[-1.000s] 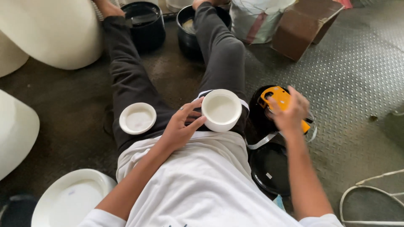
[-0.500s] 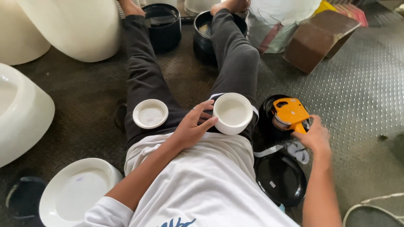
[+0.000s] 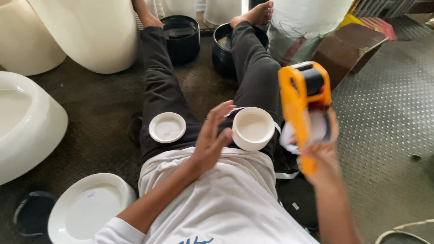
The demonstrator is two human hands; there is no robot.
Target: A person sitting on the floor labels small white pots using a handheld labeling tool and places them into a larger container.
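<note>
I sit on the floor with my legs stretched out. A white cup (image 3: 252,128) rests on my right thigh, and my left hand (image 3: 212,139) lies against its side with the fingers spread. My right hand (image 3: 320,156) holds an orange label gun (image 3: 304,101) raised in the air to the right of the cup, with white label tape at its front. A small white saucer (image 3: 167,127) lies on my left thigh, apart from both hands.
Large white tubs (image 3: 92,31) stand at the far left, another white basin (image 3: 27,124) at the left edge. A white plate (image 3: 88,210) lies by my left hip. Two black buckets (image 3: 182,38) stand near my feet, a brown cardboard box (image 3: 350,47) at the right.
My right hand has lifted the orange label gun from the floor beside my hip up into the air. My left hand has stayed at the cup, its fingers now more spread.
</note>
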